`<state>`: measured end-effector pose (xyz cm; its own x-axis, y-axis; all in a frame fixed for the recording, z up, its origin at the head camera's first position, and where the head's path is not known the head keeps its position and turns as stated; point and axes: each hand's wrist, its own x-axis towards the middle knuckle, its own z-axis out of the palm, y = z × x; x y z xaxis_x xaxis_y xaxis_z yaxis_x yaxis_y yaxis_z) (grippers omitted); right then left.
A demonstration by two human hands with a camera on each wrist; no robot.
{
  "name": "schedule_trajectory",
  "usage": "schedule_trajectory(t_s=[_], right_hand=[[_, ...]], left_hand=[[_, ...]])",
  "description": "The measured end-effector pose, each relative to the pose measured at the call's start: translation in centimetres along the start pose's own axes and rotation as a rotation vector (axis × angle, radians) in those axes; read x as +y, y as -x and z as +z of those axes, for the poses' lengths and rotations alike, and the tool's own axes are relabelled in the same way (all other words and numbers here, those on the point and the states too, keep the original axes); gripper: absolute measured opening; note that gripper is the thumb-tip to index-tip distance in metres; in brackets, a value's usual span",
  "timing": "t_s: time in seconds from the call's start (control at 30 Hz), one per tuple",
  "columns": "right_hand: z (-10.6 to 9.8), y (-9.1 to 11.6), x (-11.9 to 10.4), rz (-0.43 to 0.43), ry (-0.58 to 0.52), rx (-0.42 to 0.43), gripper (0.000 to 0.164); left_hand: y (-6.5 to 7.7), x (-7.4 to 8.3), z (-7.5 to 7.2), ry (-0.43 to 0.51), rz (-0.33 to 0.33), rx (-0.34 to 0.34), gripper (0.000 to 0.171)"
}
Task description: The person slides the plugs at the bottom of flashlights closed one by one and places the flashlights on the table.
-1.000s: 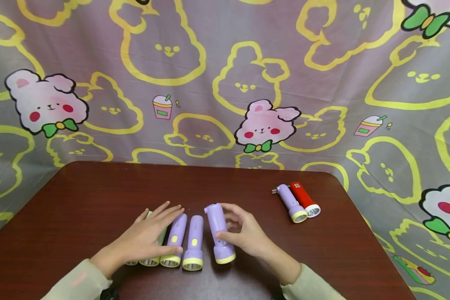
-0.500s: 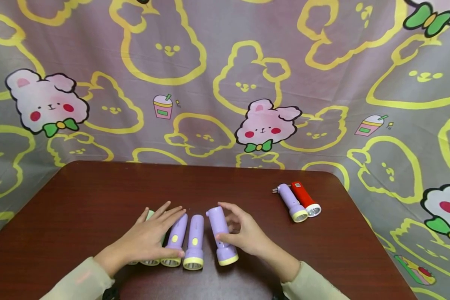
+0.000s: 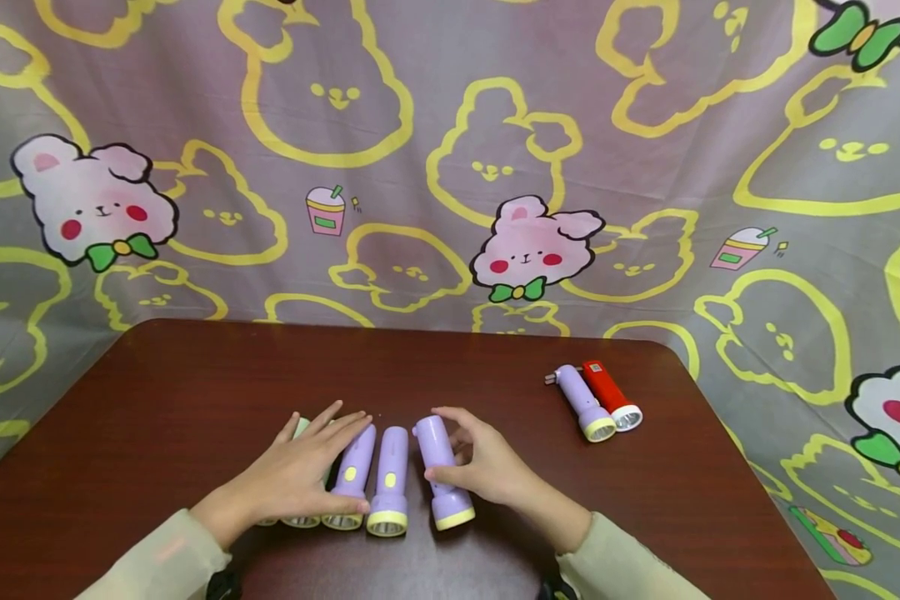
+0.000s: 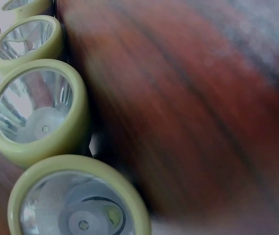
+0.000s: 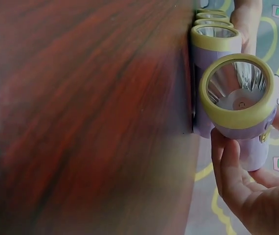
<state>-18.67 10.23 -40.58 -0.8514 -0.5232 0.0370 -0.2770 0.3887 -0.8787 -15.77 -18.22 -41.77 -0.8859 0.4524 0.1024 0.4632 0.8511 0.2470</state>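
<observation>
My right hand (image 3: 495, 462) grips a purple flashlight (image 3: 437, 446) with a yellow rim, thumb on the near side and fingers behind it. Its lens end (image 5: 237, 93) faces the right wrist camera, slightly tilted. Just left of it lies another purple flashlight (image 3: 392, 458), switch up. My left hand (image 3: 292, 475) rests spread over the rest of the row, fingers straight. Under it show a purple flashlight (image 3: 356, 462) and a pale green flashlight (image 3: 301, 429), both partly hidden. Several yellow-rimmed lenses (image 4: 36, 110) line up in the left wrist view.
Toward the back right of the dark wooden table (image 3: 217, 367), a purple flashlight (image 3: 581, 400) with its plug prongs out lies against a red flashlight (image 3: 607, 392) with a white rim. A patterned cloth (image 3: 405, 167) hangs behind the table.
The purple flashlight in my right hand has turned slightly and shifted a little to the right. My left hand stays nearly still over the row.
</observation>
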Motion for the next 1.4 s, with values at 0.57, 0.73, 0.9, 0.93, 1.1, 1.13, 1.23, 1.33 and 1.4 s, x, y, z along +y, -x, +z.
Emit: schedule_trajectory(t_s=[0.57, 0.73, 0.9, 0.93, 1.1, 1.13, 1.23, 1.33, 1.4], right_hand=[[0.8, -0.7, 0.2, 0.100, 0.141, 0.023, 0.074], [1.0, -0.9, 0.0, 0.132, 0.193, 0.024, 0.073], [1.2, -1.2, -0.2, 0.157, 0.220, 0.016, 0.073], [1.3, -1.3, -0.2, 0.162, 0.223, 0.015, 0.073], [1.5, -1.5, -0.1, 0.166, 0.251, 0.014, 0.073], [1.5, -1.6, -0.1, 0.168, 0.256, 0.013, 0.073], [1.6, -1.8, -0.1, 0.176, 0.267, 0.012, 0.073], [1.7, -1.9, -0.2, 0.187, 0.274, 0.012, 0.073], [1.7, -1.9, -0.2, 0.196, 0.279, 0.010, 0.074]], left_hand=[[-0.1, 0.0, 0.0, 0.017, -0.019, -0.033, 0.112], [-0.1, 0.1, -0.1, 0.024, -0.028, -0.043, 0.112], [-0.1, 0.2, -0.1, 0.022, -0.024, -0.036, 0.112], [-0.1, 0.2, -0.1, 0.022, -0.023, -0.035, 0.111], [-0.1, 0.3, -0.2, 0.018, -0.019, -0.032, 0.111], [-0.1, 0.3, -0.2, 0.017, -0.019, -0.033, 0.111], [-0.1, 0.3, -0.2, 0.016, -0.022, -0.037, 0.112], [-0.1, 0.3, -0.3, 0.022, -0.026, -0.044, 0.112], [-0.1, 0.3, -0.3, 0.028, -0.029, -0.049, 0.112]])
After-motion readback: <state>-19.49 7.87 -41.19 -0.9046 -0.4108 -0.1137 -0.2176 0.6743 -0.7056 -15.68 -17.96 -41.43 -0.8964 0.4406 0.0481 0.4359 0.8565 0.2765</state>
